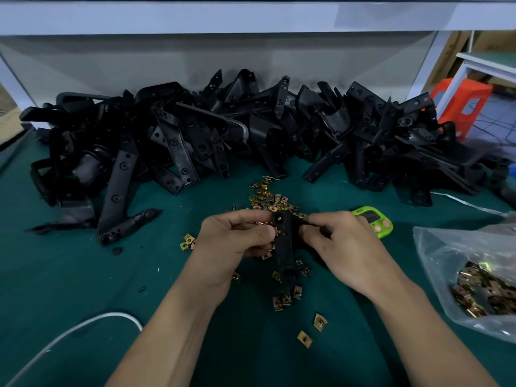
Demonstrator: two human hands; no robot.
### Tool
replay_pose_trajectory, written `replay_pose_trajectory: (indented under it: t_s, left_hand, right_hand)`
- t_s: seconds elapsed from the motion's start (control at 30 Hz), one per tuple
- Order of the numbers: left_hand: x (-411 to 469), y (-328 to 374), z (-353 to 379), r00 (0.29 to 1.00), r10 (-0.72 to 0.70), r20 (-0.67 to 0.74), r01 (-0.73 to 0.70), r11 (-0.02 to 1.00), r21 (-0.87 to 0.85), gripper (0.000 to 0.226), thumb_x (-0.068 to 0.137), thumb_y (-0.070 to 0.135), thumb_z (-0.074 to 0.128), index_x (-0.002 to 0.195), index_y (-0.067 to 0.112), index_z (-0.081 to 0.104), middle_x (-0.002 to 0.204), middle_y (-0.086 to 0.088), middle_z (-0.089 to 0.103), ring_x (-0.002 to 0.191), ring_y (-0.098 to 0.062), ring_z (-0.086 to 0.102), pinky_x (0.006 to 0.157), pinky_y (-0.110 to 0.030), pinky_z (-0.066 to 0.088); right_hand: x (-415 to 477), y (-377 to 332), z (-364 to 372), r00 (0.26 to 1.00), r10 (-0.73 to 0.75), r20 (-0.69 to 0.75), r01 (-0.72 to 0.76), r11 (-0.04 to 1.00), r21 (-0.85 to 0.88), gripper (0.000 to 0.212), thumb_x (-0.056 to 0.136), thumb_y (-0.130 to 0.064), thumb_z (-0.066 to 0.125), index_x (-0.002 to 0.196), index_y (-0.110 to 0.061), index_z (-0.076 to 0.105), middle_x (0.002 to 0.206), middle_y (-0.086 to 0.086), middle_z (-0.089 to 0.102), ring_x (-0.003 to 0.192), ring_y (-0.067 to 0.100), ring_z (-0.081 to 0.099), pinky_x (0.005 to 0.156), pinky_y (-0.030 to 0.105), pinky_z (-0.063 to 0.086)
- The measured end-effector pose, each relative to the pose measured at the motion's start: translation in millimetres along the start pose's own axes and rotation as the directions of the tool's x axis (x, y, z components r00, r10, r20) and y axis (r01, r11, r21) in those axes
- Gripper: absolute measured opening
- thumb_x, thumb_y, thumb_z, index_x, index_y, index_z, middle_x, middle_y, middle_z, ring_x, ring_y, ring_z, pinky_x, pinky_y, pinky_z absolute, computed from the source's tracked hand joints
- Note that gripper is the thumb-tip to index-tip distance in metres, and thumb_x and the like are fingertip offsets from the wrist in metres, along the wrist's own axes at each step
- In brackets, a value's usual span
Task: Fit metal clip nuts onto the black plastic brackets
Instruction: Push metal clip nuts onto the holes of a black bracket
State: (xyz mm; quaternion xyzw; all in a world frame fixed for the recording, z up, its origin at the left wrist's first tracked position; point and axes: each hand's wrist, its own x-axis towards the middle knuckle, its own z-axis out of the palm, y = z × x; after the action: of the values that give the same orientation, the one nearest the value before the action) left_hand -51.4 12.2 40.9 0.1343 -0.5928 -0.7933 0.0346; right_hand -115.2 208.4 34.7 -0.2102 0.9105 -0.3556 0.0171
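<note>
Two bare forearms reach in from the bottom edge over a green mat [69, 275] and meet at a black plastic bracket [285, 247] held just above the work surface. The left hand [231, 238] curls its fingers round the bracket's upper end, with the thumb pressed against the edge where a clip nut would slide on. A coppery glint shows under the fingers, but whether a nut is seated there cannot be told. The right hand [343, 247] pinches the bracket's side arm between thumb and forefinger, apparently to steady it against that push. Loose clip nuts [265, 195] lie scattered beneath and beyond the hands, within easy reach, and more fill a clear plastic bag [474, 277] at the right. A heap of brackets [181, 129] runs along the back of the bench; whether they are fitted or waiting is not evident. A green timer [372, 219] sits just behind the right hand, and a white cable [83, 328] curls at lower left.
</note>
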Motion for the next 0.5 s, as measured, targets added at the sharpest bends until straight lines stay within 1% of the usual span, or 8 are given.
replay_pose_trajectory:
  t_s: [0.1,0.2,0.23,0.3,0.37,0.4,0.43,0.5]
  left_hand:
    - [-0.3,-1.2,2.1,1.0,0.001,0.007,-0.001,1.0,0.014,0.031,0.058,0.012,0.086,0.088,0.019,0.083,0.072,-0.011,0.073,0.063,-0.016,0.069,0.059,-0.022,0.055]
    - [-0.6,-3.4,3.6,1.0,0.008,0.003,-0.009,0.998,0.055,0.034,0.072,0.0,0.083,0.095,0.025,0.083,0.076,-0.012,0.073,0.069,-0.018,0.07,0.063,-0.024,0.057]
    - [-1.1,-4.0,4.2,1.0,0.012,0.0,-0.012,0.998,0.062,0.034,0.075,0.0,0.082,0.097,0.025,0.083,0.079,-0.013,0.074,0.072,-0.02,0.071,0.065,-0.025,0.058]
    - [-2.2,-4.5,7.7,1.0,0.007,0.017,-0.008,1.0,0.009,0.03,0.077,0.007,0.084,0.101,0.024,0.082,0.091,-0.014,0.076,0.079,-0.022,0.073,0.07,-0.029,0.061]
    - [-2.2,-4.9,13.3,1.0,-0.014,0.028,0.017,0.994,-0.111,0.027,0.073,0.026,0.084,0.1,0.025,0.082,0.097,-0.009,0.079,0.082,-0.019,0.075,0.068,-0.029,0.061]
    - [-1.1,-5.2,15.9,0.999,-0.033,0.007,0.033,0.986,-0.161,0.025,0.074,0.035,0.079,0.097,0.026,0.083,0.095,-0.006,0.079,0.08,-0.016,0.075,0.065,-0.027,0.06]
    - [0.4,-5.6,16.7,0.998,-0.051,-0.035,0.043,0.978,-0.202,0.023,0.08,0.039,0.073,0.094,0.024,0.083,0.092,-0.005,0.079,0.077,-0.014,0.075,0.063,-0.026,0.059]
    - [5.0,-6.5,11.5,0.987,-0.041,-0.157,0.002,0.97,-0.243,0.025,0.095,0.033,0.065,0.089,0.018,0.083,0.087,-0.009,0.078,0.074,-0.018,0.075,0.062,-0.026,0.059]
  right_hand:
    - [-0.3,-1.7,3.2,1.0,-0.006,0.008,0.006,0.998,-0.061,0.026,0.097,-0.045,0.06,0.075,-0.033,0.064,0.055,-0.003,0.058,0.054,0.015,0.051,0.048,0.029,0.035]
    - [0.0,-1.3,5.1,1.0,-0.012,0.006,0.013,0.996,-0.09,0.029,0.097,-0.045,0.059,0.072,-0.031,0.061,0.055,-0.002,0.056,0.054,0.016,0.051,0.048,0.03,0.034]
    - [0.2,-0.5,5.4,1.0,-0.011,0.008,0.012,0.995,-0.094,0.03,0.097,-0.045,0.059,0.071,-0.031,0.06,0.054,-0.002,0.056,0.053,0.016,0.051,0.048,0.031,0.034]
    - [1.5,0.0,7.0,1.0,0.002,0.016,-0.001,1.0,-0.03,0.028,0.098,-0.043,0.058,0.072,-0.031,0.062,0.055,-0.002,0.057,0.051,0.015,0.05,0.047,0.034,0.035]
    - [3.2,-1.7,10.5,0.999,0.011,0.031,-0.015,0.994,0.11,0.028,0.099,-0.038,0.058,0.072,-0.038,0.065,0.058,-0.01,0.06,0.053,0.008,0.052,0.047,0.029,0.037]
    - [4.4,-3.3,12.2,0.999,0.017,0.045,-0.024,0.987,0.157,0.026,0.099,-0.037,0.058,0.075,-0.039,0.068,0.063,-0.013,0.064,0.058,0.006,0.056,0.049,0.024,0.039]
    - [5.4,-4.0,13.4,0.998,0.024,0.062,-0.035,0.982,0.185,0.023,0.099,-0.037,0.058,0.081,-0.038,0.071,0.069,-0.015,0.067,0.064,0.004,0.06,0.053,0.022,0.041]
    - [6.4,-3.3,13.4,0.996,0.029,0.086,-0.049,0.971,0.234,0.019,0.1,-0.037,0.059,0.09,-0.035,0.075,0.078,-0.017,0.072,0.074,0.001,0.065,0.061,0.021,0.046]
